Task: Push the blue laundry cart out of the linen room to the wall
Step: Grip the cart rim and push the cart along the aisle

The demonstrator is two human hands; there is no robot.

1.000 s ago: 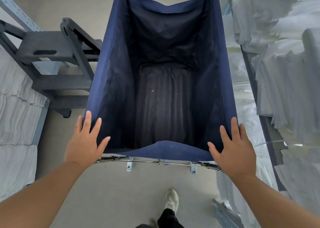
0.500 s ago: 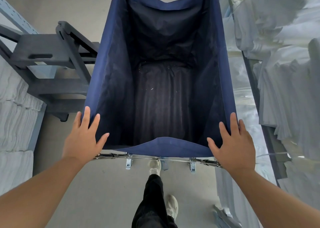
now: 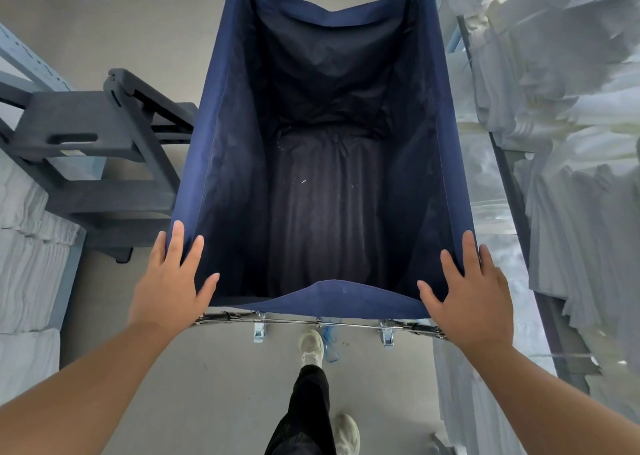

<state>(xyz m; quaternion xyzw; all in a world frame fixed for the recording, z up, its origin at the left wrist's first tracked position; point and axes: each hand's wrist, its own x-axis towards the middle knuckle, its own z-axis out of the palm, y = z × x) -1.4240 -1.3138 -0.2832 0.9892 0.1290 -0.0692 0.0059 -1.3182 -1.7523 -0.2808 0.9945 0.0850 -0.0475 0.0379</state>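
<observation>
The blue laundry cart (image 3: pixel 214 143) stands straight in front of me, a deep navy fabric bin with nothing inside, hung on a metal frame (image 3: pixel 318 322). My left hand (image 3: pixel 169 288) lies over its near left corner, fingers along the side rim and thumb across the near edge. My right hand (image 3: pixel 471 299) holds the near right corner the same way. Both arms are stretched out toward the cart. The cart's wheels are hidden under the bin.
A dark grey step stool (image 3: pixel 104 164) stands close against the cart's left side. Shelves of folded white linen (image 3: pixel 27 264) line the left, and wrapped white linen on racks (image 3: pixel 571 195) crowds the right. Pale floor (image 3: pixel 138 32) opens ahead. My foot (image 3: pixel 311 347) is just behind the frame.
The cart has rolled forward with both hands still on its near corners. The stool and shelves have slid back toward me, and my leg has stepped forward under the frame.
</observation>
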